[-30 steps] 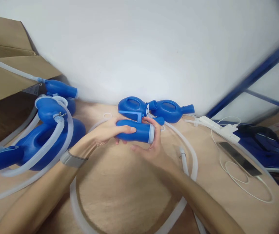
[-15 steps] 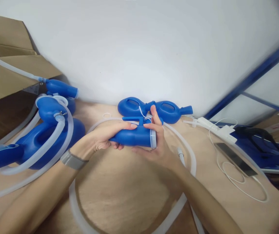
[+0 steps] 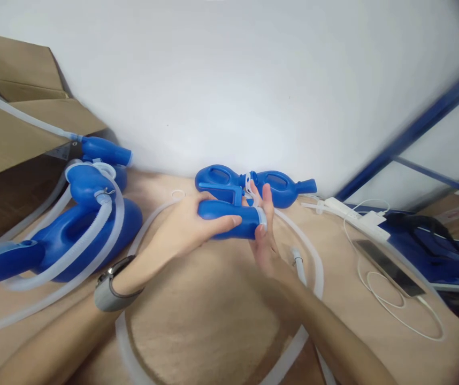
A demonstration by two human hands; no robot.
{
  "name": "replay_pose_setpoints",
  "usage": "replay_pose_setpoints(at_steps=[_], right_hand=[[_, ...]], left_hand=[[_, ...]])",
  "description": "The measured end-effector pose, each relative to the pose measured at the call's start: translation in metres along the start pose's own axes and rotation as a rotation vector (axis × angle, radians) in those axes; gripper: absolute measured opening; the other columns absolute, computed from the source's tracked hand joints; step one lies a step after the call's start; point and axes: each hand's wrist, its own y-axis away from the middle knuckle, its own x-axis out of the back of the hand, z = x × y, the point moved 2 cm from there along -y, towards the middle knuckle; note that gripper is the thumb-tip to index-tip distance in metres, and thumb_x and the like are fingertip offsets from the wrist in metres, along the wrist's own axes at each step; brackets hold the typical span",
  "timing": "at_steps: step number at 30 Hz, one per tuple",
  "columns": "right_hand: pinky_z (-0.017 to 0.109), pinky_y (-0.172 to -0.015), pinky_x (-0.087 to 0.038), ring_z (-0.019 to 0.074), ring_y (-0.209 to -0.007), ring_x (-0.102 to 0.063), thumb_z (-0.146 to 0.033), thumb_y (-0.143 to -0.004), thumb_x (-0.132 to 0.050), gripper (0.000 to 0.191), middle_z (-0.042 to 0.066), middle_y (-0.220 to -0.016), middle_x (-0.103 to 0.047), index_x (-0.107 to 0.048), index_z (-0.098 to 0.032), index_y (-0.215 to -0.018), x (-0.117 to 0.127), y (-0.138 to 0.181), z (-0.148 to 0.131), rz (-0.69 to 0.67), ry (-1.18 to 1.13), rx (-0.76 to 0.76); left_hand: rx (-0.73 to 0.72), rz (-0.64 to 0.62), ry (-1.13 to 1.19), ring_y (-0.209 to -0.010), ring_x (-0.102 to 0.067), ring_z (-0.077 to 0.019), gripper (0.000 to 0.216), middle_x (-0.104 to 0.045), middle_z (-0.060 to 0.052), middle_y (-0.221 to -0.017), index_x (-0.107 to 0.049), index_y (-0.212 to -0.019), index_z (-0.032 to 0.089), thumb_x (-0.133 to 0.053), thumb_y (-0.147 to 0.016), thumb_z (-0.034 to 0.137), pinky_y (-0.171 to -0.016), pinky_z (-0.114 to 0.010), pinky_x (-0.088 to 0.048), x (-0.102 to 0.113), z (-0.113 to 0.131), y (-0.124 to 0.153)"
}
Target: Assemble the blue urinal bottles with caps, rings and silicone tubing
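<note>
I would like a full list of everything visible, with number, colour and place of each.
held piece: 1, blue, between the hands
handled bottles: 2, blue, near wall
large bottle: 1, blue, left
smaller pieces: at least 2, blue, left
hoses: several, whitish, left and centre
ring: 1, white, on table
cartons: at least 2, brown, left and far right
power strip: 1, white, right
cable: at least 1, white, right
phone: 1, dark, right
table: 1, light brown, below
wall: 1, white, behind
frame bars: 2, blue, right
clutter: unclear, dark, far right
wristband: 1, grey, left wrist
left hand: 1, gripping held piece
right hand: 1, at its rim
</note>
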Motion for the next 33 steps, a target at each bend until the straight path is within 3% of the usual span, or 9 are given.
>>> replay_pose_setpoints(at_steps=[2,5,8,12,16,18,23,28,33], right_hand=[[0.059,-0.120,-0.049,0.0297,-0.157,-0.042,-0.072,-0.106,-0.036,0.072,0.002,-0.174,-0.035,-0.013,-0.047,-0.169,0.005,-0.004,-0.001,-0.016,-0.044,-0.006],[0.055,-0.120,-0.049,0.0299,-0.150,-0.051,-0.065,-0.106,-0.047,0.062,0.003,-0.164,-0.049,-0.036,-0.043,-0.163,0.019,-0.012,-0.016,-0.059,0.043,0.026],[0.048,-0.114,-0.054,0.0286,-0.132,-0.065,-0.064,-0.104,-0.054,0.043,0.006,-0.136,-0.069,-0.067,-0.034,-0.133,0.031,-0.019,-0.034,0.069,0.135,0.123],[0.039,-0.086,-0.065,0.0247,-0.101,-0.075,-0.059,-0.104,-0.059,0.037,0.006,-0.103,-0.077,-0.072,-0.027,-0.090,0.034,-0.028,-0.040,0.220,0.118,0.153],[0.034,-0.070,-0.065,0.0189,-0.075,-0.074,-0.049,-0.096,-0.076,0.023,0.001,-0.088,-0.077,-0.078,-0.031,-0.109,0.037,-0.031,-0.035,0.213,0.154,0.139],[0.035,-0.072,-0.065,0.0199,-0.080,-0.075,-0.048,-0.099,-0.071,0.025,0.002,-0.093,-0.078,-0.080,-0.032,-0.117,0.040,-0.031,-0.035,0.175,0.247,0.186],[0.035,-0.076,-0.063,0.0198,-0.081,-0.075,-0.045,-0.105,-0.063,0.027,0.003,-0.093,-0.081,-0.084,-0.028,-0.111,0.048,-0.034,-0.038,0.041,0.375,0.197],[0.033,-0.072,-0.062,0.0198,-0.077,-0.076,-0.043,-0.106,-0.061,0.031,0.003,-0.083,-0.081,-0.084,-0.026,-0.096,0.058,-0.038,-0.041,-0.127,0.425,0.185],[0.034,-0.068,-0.066,0.0199,-0.074,-0.079,-0.043,-0.103,-0.064,0.029,0.003,-0.092,-0.084,-0.083,-0.029,-0.119,0.067,-0.037,-0.036,-0.191,0.320,0.162]], left_hand=[[-0.032,0.076,-0.032,-0.071,-0.070,-0.0196,0.058,-0.078,-0.004,-0.099,-0.076,-0.113,0.020,-0.086,-0.075,0.062,-0.060,-0.028,-0.057,-0.003,0.005,0.002],[-0.110,0.096,-0.056,-0.088,-0.075,-0.0257,0.053,-0.079,-0.006,-0.108,-0.076,-0.113,0.021,-0.084,-0.077,0.060,-0.079,-0.034,-0.061,-0.009,0.008,0.002],[-0.205,0.098,-0.247,-0.104,-0.075,-0.0327,0.054,-0.080,-0.007,-0.114,-0.075,-0.122,0.024,-0.083,-0.079,0.056,-0.091,-0.041,-0.060,-0.012,0.010,0.004],[-0.215,0.077,-0.402,-0.110,-0.074,-0.0379,0.063,-0.080,-0.008,-0.118,-0.075,-0.127,0.027,-0.082,-0.078,0.065,-0.096,-0.047,-0.058,-0.011,0.006,0.006],[-0.221,0.053,-0.427,-0.111,-0.074,-0.0385,0.069,-0.080,-0.009,-0.120,-0.075,-0.127,0.026,-0.082,-0.075,0.070,-0.096,-0.048,-0.057,-0.009,0.001,0.005],[-0.230,0.059,-0.431,-0.111,-0.074,-0.0379,0.068,-0.080,-0.009,-0.120,-0.075,-0.127,0.026,-0.082,-0.076,0.069,-0.097,-0.048,-0.056,-0.008,0.002,0.004],[-0.231,0.050,-0.426,-0.109,-0.074,-0.0363,0.065,-0.080,-0.008,-0.119,-0.076,-0.126,0.026,-0.083,-0.076,0.066,-0.099,-0.048,-0.055,-0.006,0.005,0.004],[-0.253,0.038,-0.475,-0.103,-0.075,-0.0356,0.058,-0.081,-0.008,-0.109,-0.079,-0.118,0.028,-0.084,-0.074,0.065,-0.092,-0.044,-0.057,-0.007,0.004,0.004],[-0.270,0.029,-0.432,-0.102,-0.074,-0.0355,0.049,-0.081,-0.007,-0.099,-0.081,-0.107,0.028,-0.088,-0.069,0.059,-0.081,-0.038,-0.058,-0.007,0.006,0.005]])
